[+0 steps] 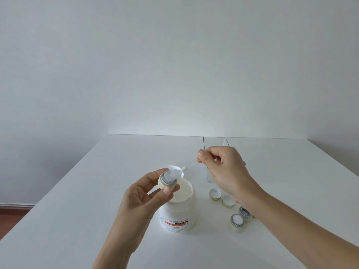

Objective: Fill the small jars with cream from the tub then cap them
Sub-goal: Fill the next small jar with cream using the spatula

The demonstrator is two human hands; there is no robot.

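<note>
Nearest the camera, two bare forearms are seen reaching in over a white table (pixel 77 191), which is set against a plain pale wall (pixel 174 55); a strip of reddish floor (pixel 11 208) is visible at nine o'clock. At the table's centre stands the open tub (pixel 177 212), white, labelled "UREA CREAM" and filled with pale cream. A small cream-coloured jar (pixel 168 181) is held tilted above the tub's rim, pinched between the thumb and fingers of the left hand (pixel 139 202). A clear spatula (pixel 182 170) is gripped by the curled fingers of the right hand (pixel 225 169), its cream-laden tip at the jar's mouth. At four o'clock from the tub, two filled jars (pixel 237 222) stand uncapped; two caps (pixel 215 194) lie upturned at two o'clock, with a clear container (pixel 210 171) beyond them.
</note>
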